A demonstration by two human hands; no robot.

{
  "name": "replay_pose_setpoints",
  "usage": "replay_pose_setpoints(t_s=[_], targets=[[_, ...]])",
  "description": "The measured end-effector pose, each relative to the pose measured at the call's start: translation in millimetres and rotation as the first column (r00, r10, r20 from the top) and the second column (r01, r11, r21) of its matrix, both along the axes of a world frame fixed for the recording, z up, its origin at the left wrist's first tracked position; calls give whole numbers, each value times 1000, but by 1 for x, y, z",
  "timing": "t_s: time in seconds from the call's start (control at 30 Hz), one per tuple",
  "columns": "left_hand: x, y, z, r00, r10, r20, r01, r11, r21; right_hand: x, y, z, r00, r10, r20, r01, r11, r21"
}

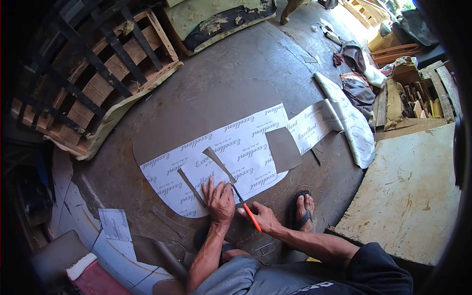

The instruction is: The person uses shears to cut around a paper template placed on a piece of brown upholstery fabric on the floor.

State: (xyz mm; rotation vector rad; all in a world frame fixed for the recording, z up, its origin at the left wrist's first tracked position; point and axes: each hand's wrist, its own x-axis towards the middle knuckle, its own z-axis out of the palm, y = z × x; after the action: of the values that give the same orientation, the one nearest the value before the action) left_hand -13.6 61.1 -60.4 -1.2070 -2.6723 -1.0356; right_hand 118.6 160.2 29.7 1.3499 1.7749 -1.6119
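Note:
My left hand [220, 200] lies with its fingers stretched out on the white printed side of a large rounded sheet [167, 184]. Orange-handled scissors [252, 219] are gripped in my right hand [263, 218], close beside the left one. Their dark blades point away from me, near the lower end of a narrow brown strip [220, 164]. Another thin brown strip [191, 187] rests left of it on the white surface. Farther right, a brown, roughly rectangular piece [283, 150] overlaps the sheet's edge. Whether the blades are closed on material is unclear.
A partly rolled printed sheet [346, 120] stretches to the right. A wooden frame with black straps [110, 69] stands at the upper left. On the right are a pale board [403, 191] and a box of wood scraps [418, 101]. Offcuts [115, 223] lie lower left.

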Motion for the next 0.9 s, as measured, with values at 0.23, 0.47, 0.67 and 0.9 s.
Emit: replay_pose_setpoints(t_s=[0.23,0.47,0.67,0.9], targets=[[2,-2,-1,1000,1,-22,-1,1000,0,0,5,-3,1000,-25,12,25,1000,11],[1,-3,-3,999,-31,-7,31,999,35,-11,17,-4,999,18,45,-18,1000,-11],[0,-6,-4,999,-33,-6,33,999,28,-11,17,-3,999,40,18,-40,999,11],[0,-4,1,997,-37,67,35,999,28,1,18,-12,993,9,-120,-4,999,44]])
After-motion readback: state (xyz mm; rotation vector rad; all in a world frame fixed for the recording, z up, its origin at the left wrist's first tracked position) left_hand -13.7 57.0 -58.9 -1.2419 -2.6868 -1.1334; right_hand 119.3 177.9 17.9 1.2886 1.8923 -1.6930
